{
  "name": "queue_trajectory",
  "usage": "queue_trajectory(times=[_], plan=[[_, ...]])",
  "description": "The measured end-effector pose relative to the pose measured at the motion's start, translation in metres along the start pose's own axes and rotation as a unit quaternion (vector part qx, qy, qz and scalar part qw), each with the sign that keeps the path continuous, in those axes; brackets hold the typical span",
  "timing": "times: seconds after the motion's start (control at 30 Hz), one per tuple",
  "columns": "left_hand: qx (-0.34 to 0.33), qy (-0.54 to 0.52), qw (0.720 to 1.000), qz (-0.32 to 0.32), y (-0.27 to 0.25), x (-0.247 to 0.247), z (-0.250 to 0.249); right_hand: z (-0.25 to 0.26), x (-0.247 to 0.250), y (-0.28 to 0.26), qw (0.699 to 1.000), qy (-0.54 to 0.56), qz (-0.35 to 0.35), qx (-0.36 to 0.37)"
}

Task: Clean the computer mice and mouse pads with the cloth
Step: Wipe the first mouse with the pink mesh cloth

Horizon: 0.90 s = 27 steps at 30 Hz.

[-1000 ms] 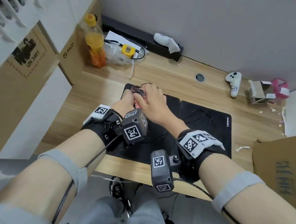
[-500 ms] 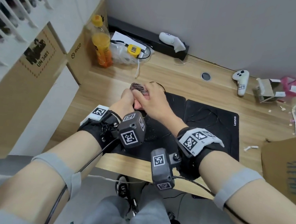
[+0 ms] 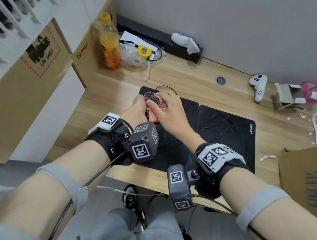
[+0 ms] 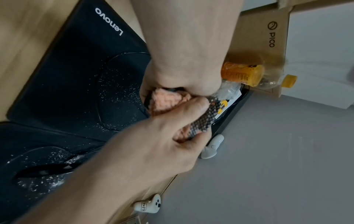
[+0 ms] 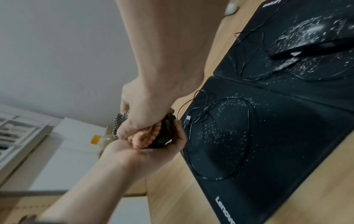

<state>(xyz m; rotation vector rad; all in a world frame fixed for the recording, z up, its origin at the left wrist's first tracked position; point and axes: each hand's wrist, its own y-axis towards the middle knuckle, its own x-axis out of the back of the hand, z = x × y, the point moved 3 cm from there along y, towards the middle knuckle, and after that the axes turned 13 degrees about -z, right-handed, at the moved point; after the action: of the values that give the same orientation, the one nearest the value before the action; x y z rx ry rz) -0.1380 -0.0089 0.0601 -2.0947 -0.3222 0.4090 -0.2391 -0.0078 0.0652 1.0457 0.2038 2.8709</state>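
Note:
My left hand (image 3: 137, 108) lies palm up and grips a black wired mouse (image 5: 164, 131) above the left black mouse pad (image 3: 186, 107). My right hand (image 3: 168, 111) grips a pink cloth with a checked edge (image 3: 153, 97) and presses it onto that mouse. In the head view the cloth and both hands hide the mouse. The cloth (image 4: 164, 101) is bunched between both hands. A second black mouse (image 5: 310, 42), dusted with white specks, lies on one pad. The other Lenovo pad (image 5: 287, 136) has specks and a looped cable.
An orange drink bottle (image 3: 110, 46) and a plastic bag stand at the back left. Two white controllers (image 3: 258, 87) (image 3: 185, 42) lie near the wall. Cardboard boxes flank the desk at left (image 3: 31, 77) and right (image 3: 308, 174). A small open box (image 3: 287, 96) sits back right.
Both hands stay together over the left pad. The right hand has shifted the cloth a little on the mouse. The head view has moved slightly.

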Motion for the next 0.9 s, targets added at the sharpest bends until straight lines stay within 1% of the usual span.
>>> queue_trajectory(times=[0.03, 0.1, 0.17, 0.2, 0.27, 0.3, 0.37, 0.4, 0.43, 0.47, 0.5, 0.57, 0.6, 0.63, 0.67, 0.7, 0.73, 0.77, 0.8, 0.83, 0.87, 0.9], plan=[[0.014, 0.001, 1.0, 0.013, -0.002, -0.006, 0.002, -0.004, 0.004, 0.005, 1.0, 0.003, -0.022, -0.01], [0.035, 0.02, 0.998, 0.047, -0.007, -0.013, 0.004, -0.015, 0.007, 0.026, 0.996, -0.014, -0.057, -0.061], [0.028, 0.048, 0.997, 0.061, -0.005, -0.013, 0.004, -0.02, 0.007, 0.042, 0.992, -0.021, -0.042, -0.114], [0.021, 0.056, 0.996, 0.061, -0.004, -0.011, 0.001, -0.02, 0.006, 0.047, 0.992, -0.013, -0.03, -0.124], [0.021, 0.024, 0.998, 0.053, -0.005, -0.011, -0.005, -0.009, 0.003, 0.046, 0.994, 0.01, -0.013, -0.108], [0.01, -0.005, 0.999, 0.03, -0.005, -0.012, -0.008, -0.002, 0.003, 0.042, 0.996, 0.013, -0.008, -0.09], [-0.02, -0.07, 0.997, -0.012, 0.0, -0.009, -0.009, 0.012, 0.002, 0.03, 0.999, 0.01, 0.013, -0.044], [-0.026, -0.08, 0.996, -0.024, 0.005, -0.007, -0.007, 0.015, 0.002, 0.025, 1.0, 0.01, 0.023, -0.012], [-0.016, -0.081, 0.996, -0.03, 0.007, -0.006, -0.002, 0.014, 0.005, 0.021, 0.999, 0.015, 0.028, 0.008], [0.001, -0.081, 0.996, -0.038, 0.008, -0.007, 0.002, 0.011, 0.009, 0.019, 0.999, 0.025, 0.029, 0.01], [0.02, -0.083, 0.996, -0.035, 0.007, -0.009, 0.005, 0.003, 0.013, 0.021, 0.999, 0.034, 0.022, -0.004], [0.044, -0.038, 0.998, 0.003, 0.001, -0.017, 0.01, -0.021, 0.019, 0.03, 0.996, 0.02, -0.023, -0.085], [0.036, 0.008, 0.999, 0.016, 0.0, -0.02, 0.011, -0.033, 0.02, 0.036, 0.99, -0.007, -0.059, -0.13], [0.036, 0.028, 0.998, 0.035, -0.002, -0.024, 0.012, -0.041, 0.02, 0.039, 0.983, -0.032, -0.084, -0.163], [0.035, 0.033, 0.998, 0.037, -0.002, -0.024, 0.011, -0.046, 0.017, 0.041, 0.979, -0.041, -0.091, -0.178], [0.031, 0.036, 0.998, 0.03, -0.006, -0.025, 0.011, -0.042, 0.013, 0.04, 0.98, -0.038, -0.085, -0.174], [0.027, 0.025, 0.999, 0.014, -0.005, -0.022, 0.009, -0.033, 0.008, 0.037, 0.985, -0.028, -0.069, -0.152], [0.019, -0.008, 1.0, -0.008, -0.002, -0.019, 0.008, -0.023, 0.003, 0.032, 0.992, -0.012, -0.048, -0.12], [0.004, -0.052, 0.999, -0.015, 0.0, -0.015, 0.007, -0.012, 0.001, 0.027, 0.996, 0.002, -0.029, -0.08], [0.007, -0.097, 0.995, -0.005, 0.006, -0.011, 0.006, -0.004, 0.0, 0.02, 0.999, 0.014, -0.008, -0.039], [0.009, -0.094, 0.996, -0.006, 0.009, -0.007, 0.005, 0.002, 0.002, 0.014, 1.0, 0.02, 0.012, -0.007], [0.007, -0.071, 0.997, -0.014, 0.013, -0.004, 0.003, 0.004, 0.005, 0.01, 0.999, 0.029, 0.026, 0.008]])
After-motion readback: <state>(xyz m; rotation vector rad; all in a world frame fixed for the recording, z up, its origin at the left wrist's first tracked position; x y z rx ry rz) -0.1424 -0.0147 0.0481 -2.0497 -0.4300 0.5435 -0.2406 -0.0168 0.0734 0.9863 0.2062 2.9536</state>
